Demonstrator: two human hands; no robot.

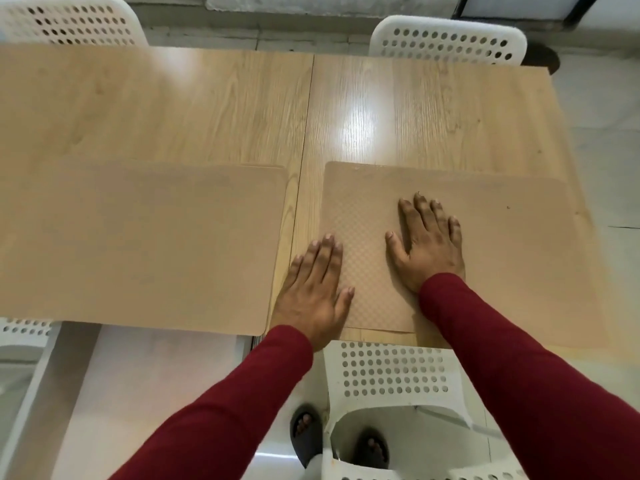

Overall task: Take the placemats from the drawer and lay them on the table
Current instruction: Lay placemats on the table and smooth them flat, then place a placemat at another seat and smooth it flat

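Sandalled feet (337, 441) and a white perforated chair (391, 379) sat nearest the lens, tucked under the near edge of the wood-grain surface (381, 109). 2 red sleeves reached forward over them. 2 tan placemats lay flat on the surface: the left placemat (138, 244) sat on the left half, its near edge hanging just past the surface edge; the right placemat (502, 244) sat on the right half, across the centre seam from the first, not touching it. Left hand (313, 289) was spread flat, palm down, fingers straddling the right placemat's left edge and the bare wood. Right hand (427, 244) was spread flat too, pressed on the middle of the same mat. Neither hand pinched anything — both were open and smoothing. No drawer in view.

Likely step: squaring the second mat; laying looked nearly done. Risks: a sideways push from either palm could skew the right placemat or slide it into the left one; the left placemat's overhang could be snagged by a sleeve or body and dragged off the surface — it needed nudging inward. Can't tell whether more mats remained.
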